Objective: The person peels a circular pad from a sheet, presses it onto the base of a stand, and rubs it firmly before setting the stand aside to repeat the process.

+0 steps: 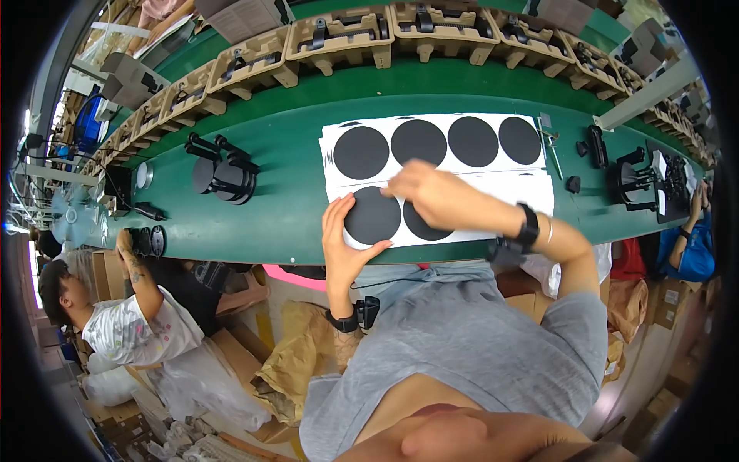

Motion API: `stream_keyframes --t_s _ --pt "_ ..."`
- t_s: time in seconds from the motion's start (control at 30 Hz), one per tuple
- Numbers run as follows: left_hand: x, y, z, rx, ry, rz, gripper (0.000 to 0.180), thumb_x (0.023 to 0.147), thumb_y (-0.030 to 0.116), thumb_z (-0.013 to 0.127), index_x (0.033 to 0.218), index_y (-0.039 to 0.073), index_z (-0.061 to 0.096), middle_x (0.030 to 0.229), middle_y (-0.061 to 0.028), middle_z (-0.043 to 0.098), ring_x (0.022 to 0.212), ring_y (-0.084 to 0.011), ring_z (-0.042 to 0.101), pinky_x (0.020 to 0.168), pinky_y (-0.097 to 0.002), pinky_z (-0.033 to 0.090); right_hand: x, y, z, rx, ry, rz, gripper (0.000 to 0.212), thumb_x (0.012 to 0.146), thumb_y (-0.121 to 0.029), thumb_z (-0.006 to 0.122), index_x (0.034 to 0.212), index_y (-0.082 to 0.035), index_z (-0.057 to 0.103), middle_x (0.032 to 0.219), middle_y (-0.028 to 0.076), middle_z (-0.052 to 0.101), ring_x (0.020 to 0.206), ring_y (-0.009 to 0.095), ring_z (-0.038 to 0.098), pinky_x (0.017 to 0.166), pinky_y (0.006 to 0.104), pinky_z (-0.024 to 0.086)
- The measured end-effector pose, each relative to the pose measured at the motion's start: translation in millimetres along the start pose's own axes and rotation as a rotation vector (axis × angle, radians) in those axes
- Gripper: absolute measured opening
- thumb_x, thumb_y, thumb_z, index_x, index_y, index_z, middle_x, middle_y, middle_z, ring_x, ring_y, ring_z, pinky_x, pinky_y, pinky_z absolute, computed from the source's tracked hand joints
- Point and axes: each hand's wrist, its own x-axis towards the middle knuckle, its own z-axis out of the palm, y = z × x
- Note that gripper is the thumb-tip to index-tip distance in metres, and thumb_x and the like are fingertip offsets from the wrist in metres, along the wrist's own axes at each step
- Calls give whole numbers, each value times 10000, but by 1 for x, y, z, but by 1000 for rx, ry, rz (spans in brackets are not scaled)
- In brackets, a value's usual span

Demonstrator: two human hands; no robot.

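Note:
A white sheet [500,206] bearing black round discs in rows lies on the green bench before me. My left hand [344,245] rests with thumb and fingers spread around the left edge of the near-left black disc [372,217]. Over the same disc's upper right edge is my right hand [431,196], fingers curled together and slightly blurred. What its fingertips hold, if anything, is hidden. Part of a neighbouring black disc [419,223] shows below the right hand. Farther back on the sheet sits a row of more black discs [362,152].
Beige moulded trays [339,48] with dark parts line the bench's far side. Black stacked stands [225,177] are at left, others [633,181] at right. A thin metal tool [556,154] lies beside the sheet. A person [138,316] works at left; another's arm [687,231] shows at right.

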Motion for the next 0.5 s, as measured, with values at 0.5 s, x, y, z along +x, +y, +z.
stream_keyframes --t_s 0.5 --pt "-6 -47 4 -38 50 34 961 522 263 871 1326 26 402 1325 -159 484 1209 -347 457 1041 -480 331 34 -18 104 -73 215 26 594 703 -99 665 1268 -19 499 1256 142 523 1197 305 466 978 434 398"
